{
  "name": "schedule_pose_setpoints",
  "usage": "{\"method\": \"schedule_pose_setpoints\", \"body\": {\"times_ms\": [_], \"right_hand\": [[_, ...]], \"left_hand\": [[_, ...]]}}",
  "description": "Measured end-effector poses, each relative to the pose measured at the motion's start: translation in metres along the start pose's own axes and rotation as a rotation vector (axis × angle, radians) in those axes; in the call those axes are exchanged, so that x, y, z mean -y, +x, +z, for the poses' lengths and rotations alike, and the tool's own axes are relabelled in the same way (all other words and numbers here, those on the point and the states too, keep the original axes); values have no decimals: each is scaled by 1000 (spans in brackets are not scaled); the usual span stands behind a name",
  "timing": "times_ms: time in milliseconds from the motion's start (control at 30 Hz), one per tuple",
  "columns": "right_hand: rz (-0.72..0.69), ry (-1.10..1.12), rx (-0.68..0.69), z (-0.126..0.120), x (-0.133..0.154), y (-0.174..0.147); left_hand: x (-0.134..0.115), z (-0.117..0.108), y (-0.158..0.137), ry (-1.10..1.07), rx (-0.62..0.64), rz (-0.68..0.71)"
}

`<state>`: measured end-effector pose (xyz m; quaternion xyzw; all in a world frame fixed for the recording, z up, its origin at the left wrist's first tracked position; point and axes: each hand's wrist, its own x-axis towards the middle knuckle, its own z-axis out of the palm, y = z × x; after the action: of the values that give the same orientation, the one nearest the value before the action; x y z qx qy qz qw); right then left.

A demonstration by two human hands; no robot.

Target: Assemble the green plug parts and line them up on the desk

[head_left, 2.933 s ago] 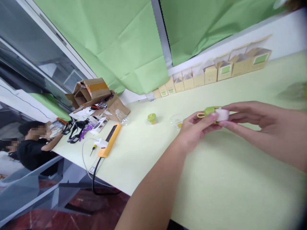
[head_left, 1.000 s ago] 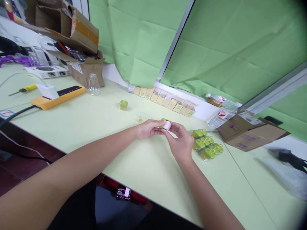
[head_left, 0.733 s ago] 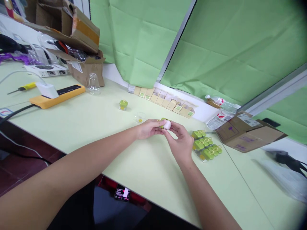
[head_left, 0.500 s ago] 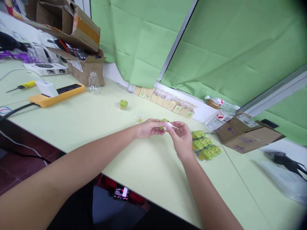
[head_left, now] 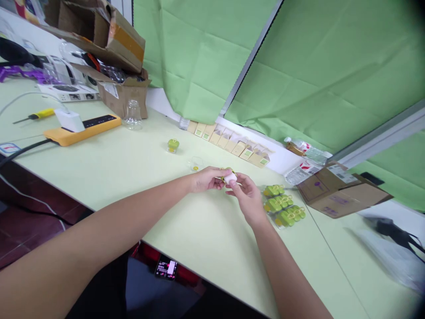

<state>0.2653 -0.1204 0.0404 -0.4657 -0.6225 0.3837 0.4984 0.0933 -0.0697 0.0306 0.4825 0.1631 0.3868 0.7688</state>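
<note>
Over the table, my left hand (head_left: pixel 203 180) pinches a small green lid (head_left: pixel 227 170), partly covered by my fingers. A small white piece (head_left: pixel 230 178) lies against the lid's near side, its exact kind unclear. My right hand (head_left: pixel 249 197) has its thumb on this white piece, with the fingers curled behind. Just beyond my left hand stands a small clear cup (head_left: pixel 195 163) with a yellow spot. Farther left sits a small clear container with a green lid (head_left: pixel 173 145). Several similar green-lidded containers (head_left: pixel 284 205) with yellow rings stand in rows beside my right wrist.
Small tan cartons (head_left: pixel 229 141) line the wall. At left are an orange power strip (head_left: pixel 89 127), a yellow screwdriver (head_left: pixel 41 114), a clear bottle (head_left: pixel 133 116) and stacked cardboard boxes (head_left: pixel 124 95). Plastic bottles (head_left: pixel 303 170) and an open cardboard box (head_left: pixel 341 188) stand at right.
The white piece has turned in my fingers; its thin tail, which pointed right, no longer shows. My right hand has shifted slightly left and down. The whole view has moved a little.
</note>
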Motion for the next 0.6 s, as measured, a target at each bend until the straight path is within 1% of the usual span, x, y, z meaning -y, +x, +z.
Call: {"method": "schedule_pose_setpoints", "body": {"times_ms": [100,167,233,300,367,433,500,600], "right_hand": [[27,6,25,-4,-7,2],[58,-12,2,-7,-9,4],[98,-15,-24,-10,-8,5],[130,45,-22,-10,-6,5],[142,107,-6,-10,-4,4],[144,96,-3,-8,-2,3],[154,62,-5,-7,-1,2],[205,70,21,-6,2,1]], "left_hand": [[1,-2,2,-3,-24,-14],[2,-4,4,26,-85,-4],[3,-7,6,133,-155,9],[5,-8,6,291,-187,16],[6,-7,5,434,-168,16],[6,-4,3,526,-120,6],[6,-2,1,562,-81,-17],[5,0,-2,601,-48,-25]]}}
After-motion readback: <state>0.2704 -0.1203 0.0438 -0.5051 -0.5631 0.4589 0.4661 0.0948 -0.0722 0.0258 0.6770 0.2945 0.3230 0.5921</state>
